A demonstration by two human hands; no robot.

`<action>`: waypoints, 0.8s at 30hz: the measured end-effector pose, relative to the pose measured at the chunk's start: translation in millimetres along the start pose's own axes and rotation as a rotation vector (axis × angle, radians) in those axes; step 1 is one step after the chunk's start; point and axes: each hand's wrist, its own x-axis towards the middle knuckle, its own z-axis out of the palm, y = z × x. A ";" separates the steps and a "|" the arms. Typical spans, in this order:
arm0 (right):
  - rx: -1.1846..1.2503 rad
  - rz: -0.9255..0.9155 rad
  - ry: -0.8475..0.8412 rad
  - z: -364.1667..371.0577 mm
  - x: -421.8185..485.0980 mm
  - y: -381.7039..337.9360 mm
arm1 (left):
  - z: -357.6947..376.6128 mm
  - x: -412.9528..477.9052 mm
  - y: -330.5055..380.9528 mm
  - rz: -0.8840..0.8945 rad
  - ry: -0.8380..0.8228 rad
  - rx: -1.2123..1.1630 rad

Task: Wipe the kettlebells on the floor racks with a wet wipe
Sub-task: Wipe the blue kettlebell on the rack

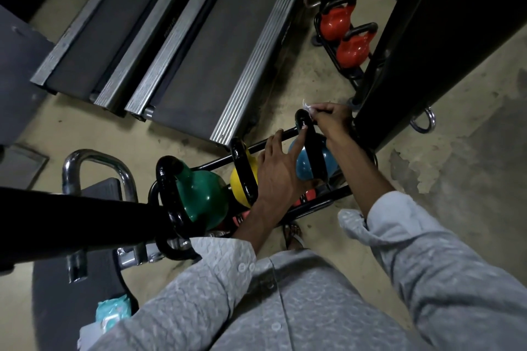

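A black floor rack (325,201) holds a green kettlebell (204,196), a yellow kettlebell (238,179) and a blue kettlebell (306,164), each with a black handle. My right hand (332,120) pinches a small white wet wipe (309,107) against the top of the blue kettlebell's handle (303,120). My left hand (278,165) rests with straight fingers on the blue kettlebell's side, one fingertip touching the handle. A second rack (332,50) farther back carries two red kettlebells (333,23).
Two treadmill decks (216,45) lie beyond the rack. A tall black column (413,45) stands at right, a black bar and chrome frame (97,168) at left. A wet wipe pack (111,315) lies lower left. My sandalled foot (293,234) stands by the rack.
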 end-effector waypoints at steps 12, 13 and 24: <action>-0.490 -0.447 -0.184 -7.4 9.9 -14.9 | -1.8 -0.2 0.1 -0.003 0.001 -0.008; -0.540 -0.488 -0.224 -8.3 11.2 -19.2 | -1.3 -0.4 0.0 -0.002 0.005 -0.009; -1.421 -0.447 -0.697 40.4 22.7 -83.7 | -1.1 -3.2 -0.4 -0.010 -0.011 -0.074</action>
